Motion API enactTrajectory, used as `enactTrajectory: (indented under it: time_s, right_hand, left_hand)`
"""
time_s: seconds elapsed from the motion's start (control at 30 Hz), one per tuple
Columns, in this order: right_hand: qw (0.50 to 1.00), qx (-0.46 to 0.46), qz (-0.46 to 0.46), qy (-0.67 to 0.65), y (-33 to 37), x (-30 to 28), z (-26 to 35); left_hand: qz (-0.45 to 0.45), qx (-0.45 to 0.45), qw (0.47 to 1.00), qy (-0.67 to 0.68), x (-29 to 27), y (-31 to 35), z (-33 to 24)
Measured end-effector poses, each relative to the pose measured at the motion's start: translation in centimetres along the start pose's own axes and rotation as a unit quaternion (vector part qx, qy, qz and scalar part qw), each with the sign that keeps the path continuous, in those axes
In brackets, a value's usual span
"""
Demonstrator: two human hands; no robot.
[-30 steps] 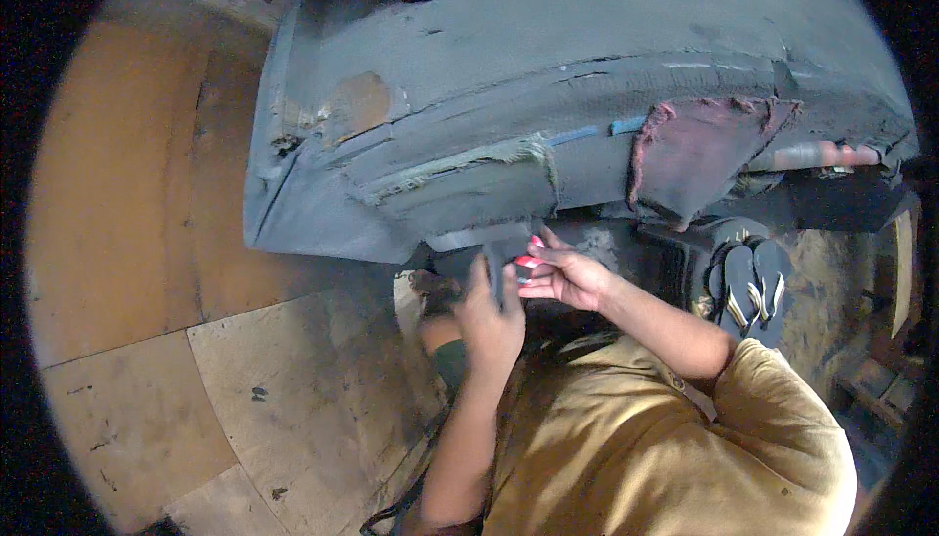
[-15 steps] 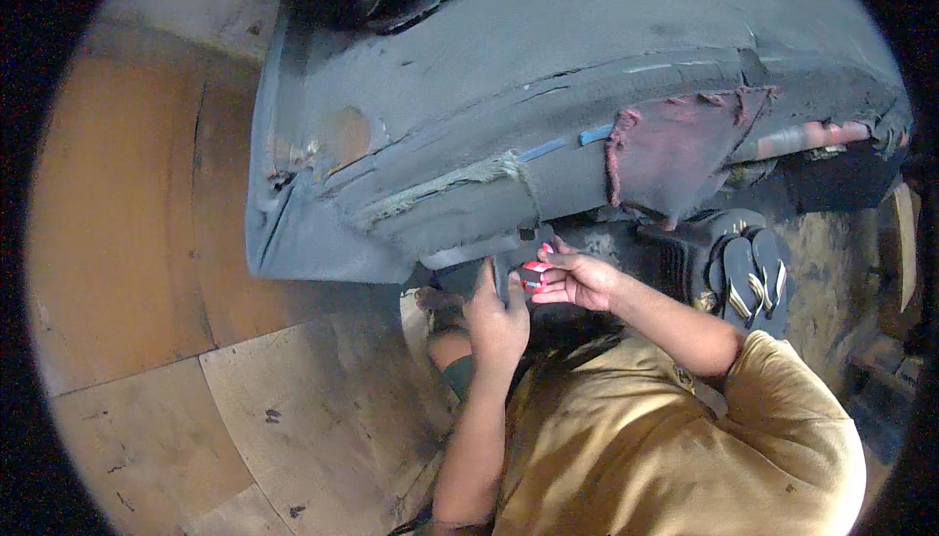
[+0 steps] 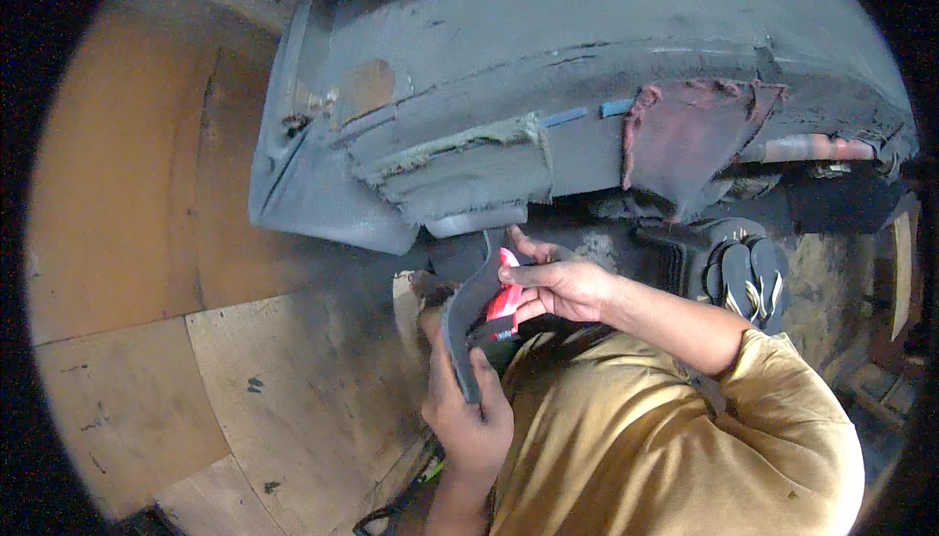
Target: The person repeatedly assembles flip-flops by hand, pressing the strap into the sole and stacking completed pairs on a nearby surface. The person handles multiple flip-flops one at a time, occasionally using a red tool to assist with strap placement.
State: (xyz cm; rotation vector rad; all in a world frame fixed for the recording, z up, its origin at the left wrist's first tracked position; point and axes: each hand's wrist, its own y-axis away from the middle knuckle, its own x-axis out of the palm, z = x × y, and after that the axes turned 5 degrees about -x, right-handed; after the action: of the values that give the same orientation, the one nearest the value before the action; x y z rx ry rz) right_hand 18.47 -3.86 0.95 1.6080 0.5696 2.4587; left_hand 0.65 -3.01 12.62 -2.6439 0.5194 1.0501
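A dark grey, flexible slab like a sandal sole stands nearly edge-on in front of me, bent along its length. My left hand is closed round its lower end, thumb on one side and fingers on the other. Close beside the slab's upper half, my right hand pinches a red and white strip with a dark end, possibly a label or strap. Some right fingers reach toward the slab's far end; whether they touch it is hidden.
A worn grey padded bench with frayed cloth patches, including a reddish cloth, spans the far side. At right, a pair of black flip-flops lies by a stack of dark soles. Brown boards cover the left floor.
My left hand has come down and nearer to me, and the dark slab now shows at length. The red strip shows more fully in my right hand. The view has shifted slightly.
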Motion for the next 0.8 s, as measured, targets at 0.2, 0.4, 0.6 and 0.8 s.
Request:
enactTrajectory:
  time_s: [0.2, 0.4, 0.6, 0.8]
  right_hand:
    - [0.995, -0.013, 0.053, 0.084, 2.3, 0.7, -2.2]
    - [0.998, -0.027, 0.025, -0.057, -3.3, -0.5, -2.5]
    - [0.991, -0.021, 0.076, -0.106, -7.2, -5.1, -4.1]
    - [0.989, -0.022, -0.016, -0.148, -5.2, -8.2, -6.3]
  left_hand:
    - [0.053, -0.002, 0.996, 0.065, -2.5, 6.8, 2.6]
    - [0.023, 0.021, 0.997, 0.072, 1.5, 0.6, 5.2]
    - [0.023, 0.075, 0.996, -0.035, 3.7, -6.2, 5.5]
    - [0.075, 0.034, 0.991, -0.105, 6.6, -7.9, 5.6]
